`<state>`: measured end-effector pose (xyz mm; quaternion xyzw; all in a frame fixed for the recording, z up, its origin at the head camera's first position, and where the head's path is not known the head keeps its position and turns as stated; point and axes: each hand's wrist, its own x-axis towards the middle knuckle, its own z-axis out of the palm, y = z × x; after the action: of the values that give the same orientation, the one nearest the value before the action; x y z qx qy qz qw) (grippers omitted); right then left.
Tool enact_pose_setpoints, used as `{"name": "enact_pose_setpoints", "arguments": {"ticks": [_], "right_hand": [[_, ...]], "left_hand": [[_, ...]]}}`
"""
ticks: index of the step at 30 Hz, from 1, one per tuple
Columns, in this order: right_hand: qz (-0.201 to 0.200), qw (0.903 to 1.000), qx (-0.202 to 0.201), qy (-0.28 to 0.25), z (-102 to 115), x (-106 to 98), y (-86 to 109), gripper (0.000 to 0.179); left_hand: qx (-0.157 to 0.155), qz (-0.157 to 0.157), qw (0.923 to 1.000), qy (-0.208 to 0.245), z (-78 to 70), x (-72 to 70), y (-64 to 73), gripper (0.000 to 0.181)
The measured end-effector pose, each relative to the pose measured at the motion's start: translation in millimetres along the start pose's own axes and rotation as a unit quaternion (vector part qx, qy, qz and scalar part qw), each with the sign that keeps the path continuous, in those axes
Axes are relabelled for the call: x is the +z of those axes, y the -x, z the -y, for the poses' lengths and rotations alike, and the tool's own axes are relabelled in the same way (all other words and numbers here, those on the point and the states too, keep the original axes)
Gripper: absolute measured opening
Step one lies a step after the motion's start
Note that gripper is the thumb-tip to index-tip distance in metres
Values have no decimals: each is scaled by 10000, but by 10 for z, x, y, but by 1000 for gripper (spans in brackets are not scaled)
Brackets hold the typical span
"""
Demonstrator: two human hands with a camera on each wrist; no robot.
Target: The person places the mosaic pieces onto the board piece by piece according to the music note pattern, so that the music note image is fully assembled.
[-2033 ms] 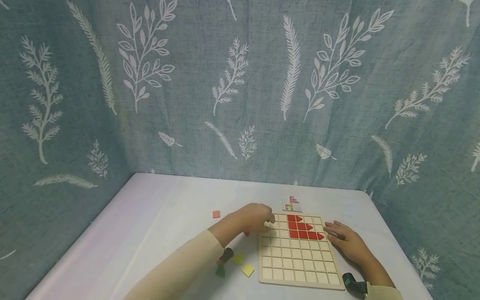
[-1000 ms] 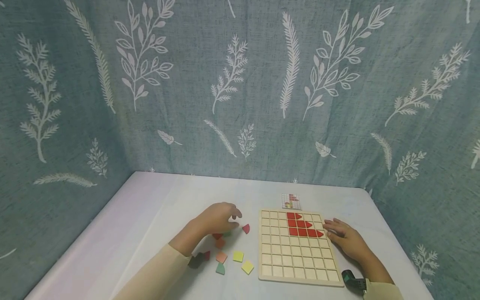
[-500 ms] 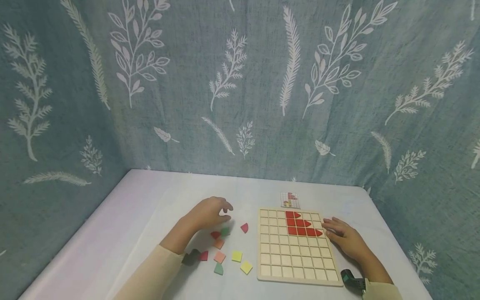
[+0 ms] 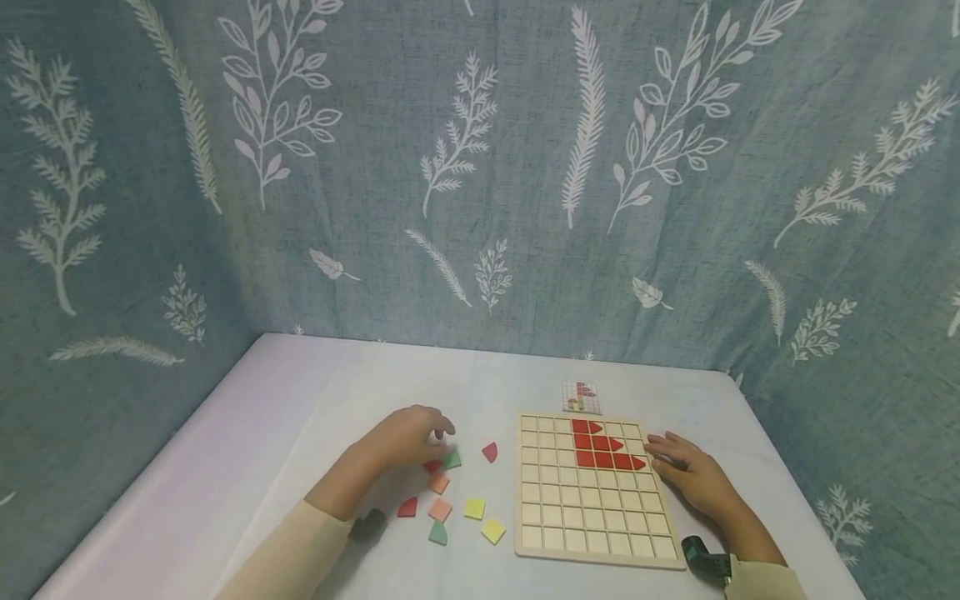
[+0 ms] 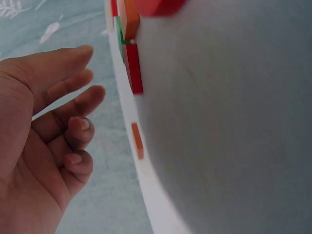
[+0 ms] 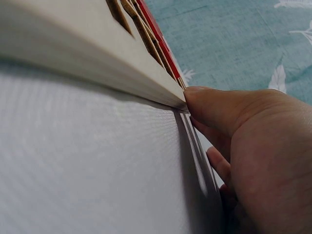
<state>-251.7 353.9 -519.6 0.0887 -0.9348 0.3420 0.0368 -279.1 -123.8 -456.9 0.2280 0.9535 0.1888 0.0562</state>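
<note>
My left hand (image 4: pixel 408 437) hovers by the loose tiles left of the board, next to a green tile (image 4: pixel 452 458) and a red tile (image 4: pixel 432 467). Its fingers are loosely bent, with nothing between thumb and fingertips in the left wrist view. My right hand (image 4: pixel 690 473) rests at the right side of the wooden grid board (image 4: pixel 600 560), its thumb touching the board's edge in the right wrist view. Red tiles (image 4: pixel 603 459) fill part of three upper rows, each ending in a point. A small pattern card (image 4: pixel 581 397) lies behind the board.
Between left hand and board lies a red quarter-round tile (image 4: pixel 490 452). Nearer me are orange (image 4: pixel 440 509), yellow (image 4: pixel 475 508), green (image 4: pixel 438 533) and red (image 4: pixel 407 507) tiles. An orange tile (image 5: pixel 137 141) lies apart in the left wrist view. A patterned curtain (image 4: pixel 405 167) borders the white table.
My left hand has gone from the board's upper left side leftward to the loose tiles, then dipped slightly toward them. The right hand has stayed at the board's right edge.
</note>
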Motion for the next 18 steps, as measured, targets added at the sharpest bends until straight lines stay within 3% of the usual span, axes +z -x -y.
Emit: {"name": "enact_pose_setpoints", "arguments": {"ticks": [5,10,18], "right_hand": [[-31,10000,25,11,-10,-6,5,49],[-42,9999,112,-12,-23,-12,12,48],[24,9999,84,-76,9,-12,1,49]], "left_hand": [[-155,-219,9996,-3,107,-45,-15,23],[-240,-411,9988,-67,267,-61,-131,18],[-351,-226,9988,-239,410,-81,-326,20]]}}
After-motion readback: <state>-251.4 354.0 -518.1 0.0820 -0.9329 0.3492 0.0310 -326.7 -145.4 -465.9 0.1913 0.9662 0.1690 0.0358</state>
